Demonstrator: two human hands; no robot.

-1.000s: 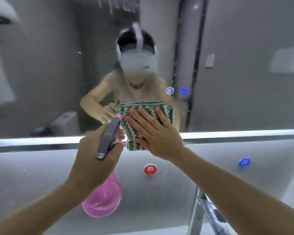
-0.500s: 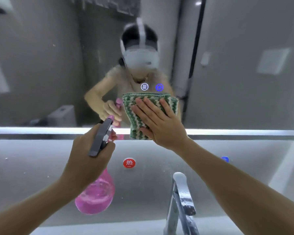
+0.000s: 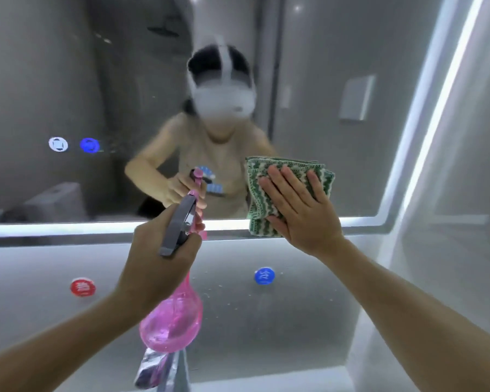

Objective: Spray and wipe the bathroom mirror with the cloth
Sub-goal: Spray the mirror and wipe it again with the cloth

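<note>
The bathroom mirror (image 3: 68, 80) fills the upper part of the view, edged by a lit strip. My right hand (image 3: 300, 210) lies flat on a folded green-and-white striped cloth (image 3: 262, 176) and presses it against the glass near the mirror's lower right corner. My left hand (image 3: 159, 264) grips a pink spray bottle (image 3: 173, 326) by its neck, with a grey trigger sticking up between the fingers and its nozzle pointing at the mirror. The bottle's round belly hangs below my fist.
A chrome faucet (image 3: 164, 369) rises at the bottom centre, just under the bottle. On the wall below the mirror sit a red round sticker (image 3: 82, 287) and a blue round sticker (image 3: 264, 275). Two lit touch icons (image 3: 74, 144) glow on the mirror's left. A side wall stands at the right.
My right hand has slid the cloth to the right along the bottom of the mirror, toward its lower right corner. My view has swung right too. My left hand keeps the bottle raised.
</note>
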